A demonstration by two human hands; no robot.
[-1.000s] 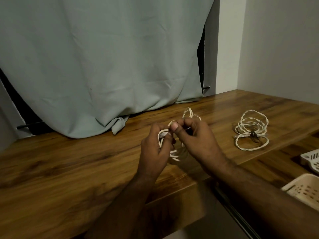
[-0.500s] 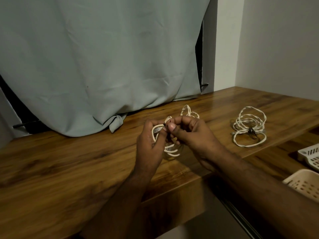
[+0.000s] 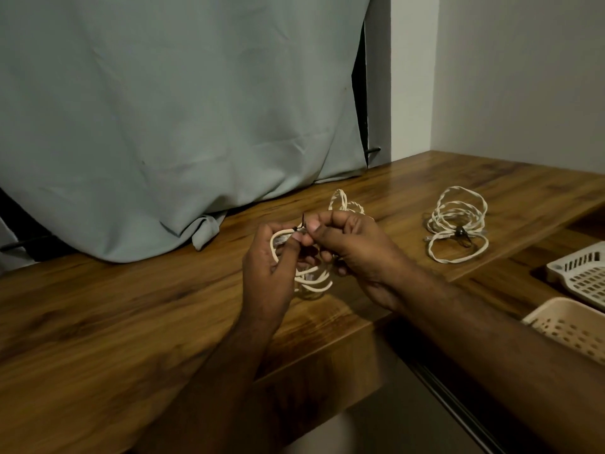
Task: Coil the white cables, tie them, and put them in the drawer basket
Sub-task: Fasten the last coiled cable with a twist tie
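Observation:
A coiled white cable [image 3: 314, 278] hangs between both hands just above the wooden table [image 3: 114, 316]. My left hand [image 3: 270, 270] grips the coil's left side. My right hand [image 3: 357, 253] pinches a thin black tie [image 3: 302, 224] at the top of the coil with thumb and forefinger. Loops of the cable stick out behind and below my fingers. A second white cable [image 3: 456, 224], coiled and bound with a black tie, lies on the table to the right. Two perforated plastic baskets, a white basket [image 3: 579, 273] and a beige basket [image 3: 569, 326], sit low at the right edge.
A grey curtain [image 3: 180, 126] hangs behind the table, its hem resting on the wood. White walls close the right corner. The table steps down to a lower wooden level by the baskets at the right.
Both hands have stayed together on the coil with small finger movements. The black tie's end now shows above my fingertips. The view shifted slightly.

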